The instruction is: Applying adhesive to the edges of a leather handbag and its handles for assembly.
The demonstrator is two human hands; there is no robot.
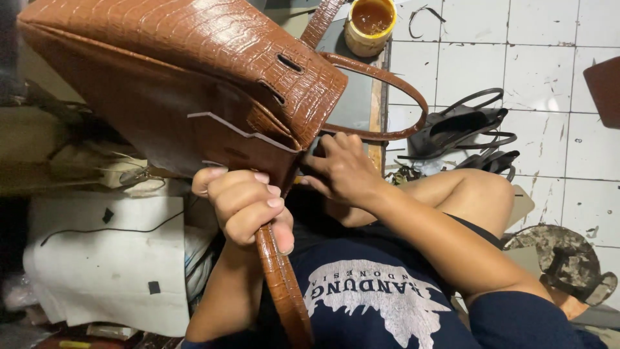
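- A big brown bag (194,71) with bumpy, scaly skin fills the top left. It is held up in the air, tipped on its side, above the person's lap.
- White floor tiles (549,58) with dark cracks and marks cover the right side.
- A white sheet (110,271) with small black squares lies at the lower left, with a thin black cord across it.
- The left hand (242,203) is under the bag. Its grip is closed tight, with all the fingers curled around a long brown strap (281,284) that hangs down from the bag.
- The right hand (342,171) is just beside the bag's open edge. Its fingers are bent and touch the bag there. I cannot tell if this grip has hold of anything.
- A thin brown handle (394,90) curves out from the bag, over the right hand.
- Black sandals (465,126) lie on the tiles, near the person's knee.
- A round grey stand (562,262) sits on the floor at the lower right.
- A small yellow pot (369,22) with brown goo inside stands on a dark desk (354,97) at the top.
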